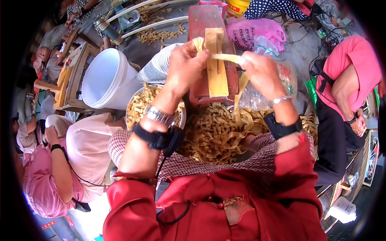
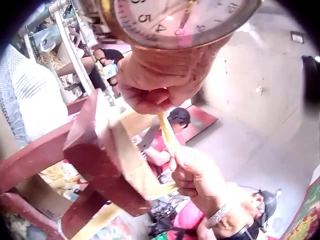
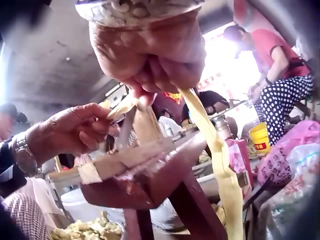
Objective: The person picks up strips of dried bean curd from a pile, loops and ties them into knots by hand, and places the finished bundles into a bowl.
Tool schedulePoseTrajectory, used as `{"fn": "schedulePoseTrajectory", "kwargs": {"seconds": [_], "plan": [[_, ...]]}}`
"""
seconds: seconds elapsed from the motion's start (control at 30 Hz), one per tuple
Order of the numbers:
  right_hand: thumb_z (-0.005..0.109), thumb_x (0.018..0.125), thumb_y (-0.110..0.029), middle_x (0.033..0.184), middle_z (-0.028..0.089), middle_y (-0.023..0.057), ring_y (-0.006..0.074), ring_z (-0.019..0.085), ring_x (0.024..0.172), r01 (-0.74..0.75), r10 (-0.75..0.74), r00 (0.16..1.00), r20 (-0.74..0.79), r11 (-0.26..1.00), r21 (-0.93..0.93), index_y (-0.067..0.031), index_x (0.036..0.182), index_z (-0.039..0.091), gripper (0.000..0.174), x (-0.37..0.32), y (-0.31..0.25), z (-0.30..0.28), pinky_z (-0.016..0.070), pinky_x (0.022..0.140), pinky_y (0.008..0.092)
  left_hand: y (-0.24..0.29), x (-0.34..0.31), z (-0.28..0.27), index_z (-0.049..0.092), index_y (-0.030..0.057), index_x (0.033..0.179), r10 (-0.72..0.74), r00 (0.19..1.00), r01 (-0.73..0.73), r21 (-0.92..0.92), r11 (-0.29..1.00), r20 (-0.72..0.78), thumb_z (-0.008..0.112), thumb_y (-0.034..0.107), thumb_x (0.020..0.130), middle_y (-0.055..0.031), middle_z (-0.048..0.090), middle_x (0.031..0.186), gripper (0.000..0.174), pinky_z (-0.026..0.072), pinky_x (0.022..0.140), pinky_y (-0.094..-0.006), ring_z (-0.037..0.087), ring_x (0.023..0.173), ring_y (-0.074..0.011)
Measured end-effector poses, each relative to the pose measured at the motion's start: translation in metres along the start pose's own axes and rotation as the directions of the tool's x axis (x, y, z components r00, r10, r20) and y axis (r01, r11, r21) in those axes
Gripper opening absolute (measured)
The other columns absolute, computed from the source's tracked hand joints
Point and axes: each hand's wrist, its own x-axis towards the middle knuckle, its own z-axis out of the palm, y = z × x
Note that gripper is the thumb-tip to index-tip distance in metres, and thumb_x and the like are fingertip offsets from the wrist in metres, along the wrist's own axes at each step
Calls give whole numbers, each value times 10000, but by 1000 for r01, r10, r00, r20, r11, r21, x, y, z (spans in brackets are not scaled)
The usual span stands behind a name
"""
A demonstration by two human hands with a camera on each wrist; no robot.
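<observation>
A pale yellow strip (image 1: 227,58) is stretched between the two hands above a wooden block (image 1: 217,80) on a red bench (image 1: 200,24). The left hand (image 1: 187,66) pinches one end, with a short folded piece sticking up past its fingers. The right hand (image 1: 263,74) grips the strip at the other side, and a long tail (image 3: 220,170) hangs down from it. In the left wrist view the left hand (image 2: 160,80) is above the right hand (image 2: 200,177), with the strip between them. Part of the block is hidden by the left hand.
A heap of short knotted pieces (image 1: 213,132) lies below the bench. A bowl of pieces (image 1: 140,106) and a white bucket (image 1: 105,78) stand at the left. Plastic bags (image 1: 257,34) are at the right. People sit on both sides.
</observation>
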Motion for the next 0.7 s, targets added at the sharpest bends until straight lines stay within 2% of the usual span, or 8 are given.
{"fn": "schedulePoseTrajectory", "kwargs": {"seconds": [0.07,0.1,0.2,0.27,0.4,0.53,0.6,0.7], "plan": [[501,894,-260,706,561,194,386,546,669,19,-14,999,53,995,-97,-43,802,563,244,-5,28,27,404,567,449,-14,0,1,616,51,860,-57,998,58,109,992,-8,587,168,891,28,532,597,125,357,404,-183,447,452,-35],[508,893,-231,698,569,169,317,557,621,-60,72,993,91,990,-128,-28,826,564,222,-15,23,25,421,570,399,-20,0,-5,616,50,859,-87,995,92,186,978,-39,590,174,889,29,528,592,129,354,401,-183,443,448,-36],[510,910,-212,654,551,111,186,527,582,-200,198,979,42,913,355,-4,860,569,222,-49,25,27,421,571,329,-10,-27,-18,625,38,881,-240,968,226,169,959,68,628,229,879,26,536,596,191,360,411,-176,454,471,-33],[525,939,-244,688,581,58,82,508,638,-200,218,976,18,855,478,10,923,587,261,-66,0,18,415,569,265,6,-54,-20,624,22,874,-306,937,267,220,938,171,651,241,868,24,562,629,221,382,435,-175,473,516,-26],[563,913,-151,720,604,64,133,577,626,-122,125,992,32,826,550,-26,932,609,135,-95,-57,9,446,573,282,-8,-109,-25,606,-7,989,-485,836,460,155,874,257,648,210,875,-14,608,696,249,427,441,-177,509,533,-40],[596,877,-185,769,624,78,261,618,658,76,-138,988,63,808,585,-66,876,605,120,-127,-92,38,473,572,338,-56,-156,-24,622,-14,1043,-577,763,572,109,813,292,570,300,919,-58,638,745,341,490,496,-213,591,576,-103],[583,880,-196,747,607,76,261,618,664,84,-184,979,92,765,638,-87,880,596,109,-142,-107,57,477,576,360,-67,-176,-20,595,-19,1087,-485,757,567,-71,821,437,530,325,937,-75,651,817,381,505,570,-229,619,665,-131],[562,888,-217,821,635,96,291,632,724,130,-303,939,161,748,651,-84,919,588,139,-163,-113,81,478,626,405,-64,-176,-1,563,-13,1126,-613,601,792,-277,545,513,515,362,938,-91,659,878,422,500,635,-244,607,698,-141]]}}
